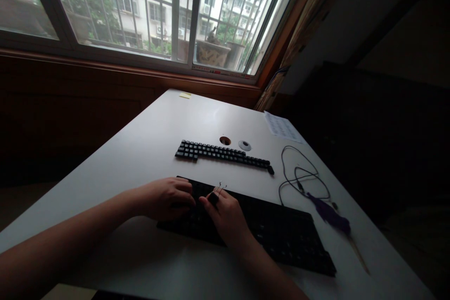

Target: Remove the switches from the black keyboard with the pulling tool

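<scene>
A black keyboard (pixel 281 225) lies at a slant across the near part of the white desk. My left hand (pixel 168 198) is over its left end, fingers curled down; the fingertips and whatever they hold are lost in shadow. Close beside it, my right hand (pixel 228 211) is closed on a wire keycap puller (pixel 213 198) with a black grip, its thin wire ends pointing up and away from me. Beyond the keyboard, loose black keycaps (pixel 218 152) stand in tight rows, with a single larger one (pixel 270 170) at their right end.
To the right lie a coiled black cable (pixel 284 178) and a purple brush-like tool (pixel 330 215) with a thin light handle. Behind the keycaps are a round desk hole (pixel 225 140) and its cover (pixel 245 145). Paper (pixel 283 126) and a yellow note (pixel 185 95) lie farther back.
</scene>
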Demonstrator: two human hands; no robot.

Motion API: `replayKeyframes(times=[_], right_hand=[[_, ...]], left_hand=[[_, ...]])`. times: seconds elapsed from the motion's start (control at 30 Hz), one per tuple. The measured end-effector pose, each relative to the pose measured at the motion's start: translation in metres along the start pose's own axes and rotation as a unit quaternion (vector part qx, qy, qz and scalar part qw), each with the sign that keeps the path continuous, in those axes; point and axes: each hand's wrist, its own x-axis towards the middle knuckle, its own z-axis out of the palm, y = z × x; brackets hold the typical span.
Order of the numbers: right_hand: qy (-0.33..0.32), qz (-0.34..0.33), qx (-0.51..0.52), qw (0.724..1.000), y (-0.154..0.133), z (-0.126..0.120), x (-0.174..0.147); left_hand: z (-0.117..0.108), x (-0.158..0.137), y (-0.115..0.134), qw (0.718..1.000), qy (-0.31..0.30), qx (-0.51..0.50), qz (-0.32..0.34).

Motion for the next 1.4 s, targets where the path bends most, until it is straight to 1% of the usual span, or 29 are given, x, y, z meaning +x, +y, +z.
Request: replayKeyframes(times=[0.1, 0.27, 0.43, 0.53, 0.73, 1.13, 1.27, 1.4], right_hand=[[0.044, 0.055, 0.034, 0.997, 0.003, -0.001, 0.001], [0.038, 0.082, 0.082, 0.993, 0.005, -0.002, 0.003], [0.037, 0.13, 0.165, 0.977, 0.002, -0.005, 0.005], [0.033, 0.133, 0.198, 0.971, 0.0, -0.007, 0.005], [0.031, 0.129, 0.213, 0.968, -0.001, -0.007, 0.005], [0.033, 0.137, 0.231, 0.963, 0.0, -0.006, 0.005], [0.028, 0.146, 0.245, 0.958, -0.001, -0.006, 0.005], [0.021, 0.14, 0.248, 0.958, 0.0, -0.006, 0.005]], left_hand=[[0.0, 0.0, 0.0, 1.0, -0.008, 0.002, -0.008], [0.001, 0.002, 0.001, 0.999, -0.009, 0.027, -0.02], [0.004, 0.004, 0.0, 0.997, 0.036, 0.028, -0.06], [0.007, 0.006, 0.001, 0.994, 0.063, 0.014, -0.085], [0.016, 0.01, 0.006, 0.986, 0.108, -0.03, -0.123], [0.024, 0.015, 0.01, 0.979, 0.129, -0.045, -0.152], [0.027, 0.015, 0.009, 0.978, 0.139, -0.042, -0.147], [0.026, 0.017, 0.01, 0.977, 0.147, -0.046, -0.144]])
